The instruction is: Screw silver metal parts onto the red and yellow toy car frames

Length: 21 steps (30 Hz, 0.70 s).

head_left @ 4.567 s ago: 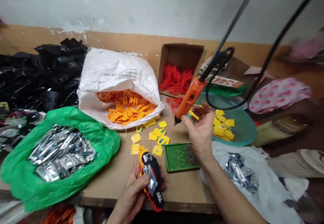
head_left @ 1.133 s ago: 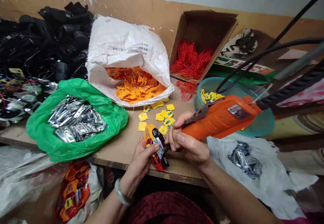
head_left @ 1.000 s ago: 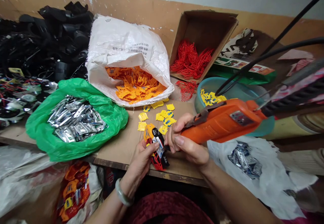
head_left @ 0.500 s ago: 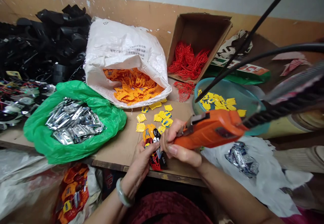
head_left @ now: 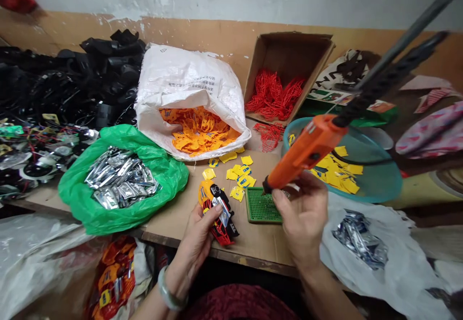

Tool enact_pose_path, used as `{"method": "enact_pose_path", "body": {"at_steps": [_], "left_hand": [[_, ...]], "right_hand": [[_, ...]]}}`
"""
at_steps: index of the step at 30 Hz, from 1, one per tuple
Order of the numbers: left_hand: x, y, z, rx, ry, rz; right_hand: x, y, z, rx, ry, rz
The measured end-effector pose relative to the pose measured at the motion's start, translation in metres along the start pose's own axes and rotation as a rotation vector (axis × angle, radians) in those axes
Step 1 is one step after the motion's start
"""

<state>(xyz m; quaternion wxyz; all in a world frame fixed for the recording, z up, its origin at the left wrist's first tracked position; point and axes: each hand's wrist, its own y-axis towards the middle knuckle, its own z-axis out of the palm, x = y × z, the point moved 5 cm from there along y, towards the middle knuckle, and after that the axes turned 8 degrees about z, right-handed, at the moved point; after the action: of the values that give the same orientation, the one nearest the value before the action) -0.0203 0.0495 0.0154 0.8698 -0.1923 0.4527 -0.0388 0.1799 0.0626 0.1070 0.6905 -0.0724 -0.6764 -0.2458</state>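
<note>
My left hand [head_left: 198,233] is closed around a toy car body [head_left: 220,216] with orange, silver, black and red parts, held tilted over the cardboard-covered bench. My right hand [head_left: 304,214] grips the lower end of an orange electric screwdriver [head_left: 302,153]. Its dark nose points down at a green gridded tray [head_left: 257,209], and whether the tip touches it I cannot tell. Part of the tray is hidden behind my right hand. Beyond the car body lie several small yellow panels [head_left: 237,193].
A green bag [head_left: 170,175] of silver parts stands left, a white sack [head_left: 191,74] of orange parts behind. At the back, a cardboard box [head_left: 289,45] holds red frames. On the right are a teal basin [head_left: 383,170] with yellow panels and a white bag [head_left: 405,243] with silver parts.
My right hand has swung the screwdriver away from the car body, rightward to the green tray, and tipped it more upright. The car body stays in my left hand. The view has shifted slightly.
</note>
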Motion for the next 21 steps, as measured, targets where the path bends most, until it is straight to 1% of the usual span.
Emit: {"method": "enact_pose_path", "body": {"at_steps": [1, 2, 5, 6, 7, 9, 12, 16, 19, 21], "left_hand": [[-0.002, 0.000, 0.000, -0.019, 0.001, 0.017], [-0.004, 0.000, 0.001, -0.036, 0.003, 0.037], [-0.007, 0.000, 0.005, -0.046, 0.007, 0.081], [-0.008, 0.000, 0.007, -0.041, 0.011, 0.088], [-0.008, 0.000, 0.008, -0.034, 0.015, 0.094], [-0.009, -0.002, 0.010, -0.012, 0.013, 0.101], [-0.014, -0.003, 0.009, 0.041, -0.001, 0.108], [-0.018, -0.001, 0.005, 0.083, 0.041, 0.102], [-0.019, 0.005, 0.002, 0.085, 0.065, 0.113], [-0.020, 0.009, 0.001, 0.071, 0.056, 0.116]], "right_hand": [[-0.004, -0.008, -0.001, 0.005, -0.038, 0.004], [-0.009, -0.017, 0.003, 0.079, -0.107, 0.016], [-0.021, -0.041, 0.026, 0.412, -0.298, 0.051], [-0.023, -0.046, 0.033, 0.478, -0.322, 0.054], [-0.025, -0.049, 0.037, 0.505, -0.332, 0.053], [-0.027, -0.050, 0.044, 0.515, -0.353, 0.053], [-0.033, -0.046, 0.047, 0.506, -0.372, 0.081], [-0.042, -0.040, 0.045, 0.495, -0.243, 0.210], [-0.047, -0.038, 0.043, 0.472, -0.125, 0.323], [-0.051, -0.036, 0.042, 0.451, -0.075, 0.372]]}}
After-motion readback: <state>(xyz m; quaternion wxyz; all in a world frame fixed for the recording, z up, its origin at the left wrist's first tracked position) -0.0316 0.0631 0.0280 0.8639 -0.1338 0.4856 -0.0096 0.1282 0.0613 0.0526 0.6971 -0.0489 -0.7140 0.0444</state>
